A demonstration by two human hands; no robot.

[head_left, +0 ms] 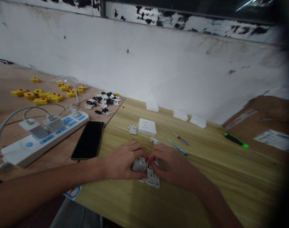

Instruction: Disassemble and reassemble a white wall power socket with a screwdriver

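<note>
An opened white wall socket housing (pixel 152 181) lies on the wooden table between my hands, its inner side facing up. My left hand (pixel 125 161) grips it from the left, thumb along the near side. The fingertips of my right hand (pixel 171 163) are pinched together over its inside; what they hold, if anything, is too small and covered to make out. Just beyond the fingers lie small brass pieces (pixel 145 147) and a small white plastic part (pixel 154 140). Farther back are a white socket (pixel 147 126) and a small white socket insert (pixel 133 129).
Two thin screwdrivers (pixel 179 146) lie beyond my right hand, and a green-black screwdriver (pixel 237 140) by a cardboard box (pixel 265 123). Left are a phone (pixel 88 141), a power strip (pixel 49 137), black-and-white parts (pixel 106 100) and yellow blocks (pixel 48 95). White covers (pixel 180 114) stand along the wall.
</note>
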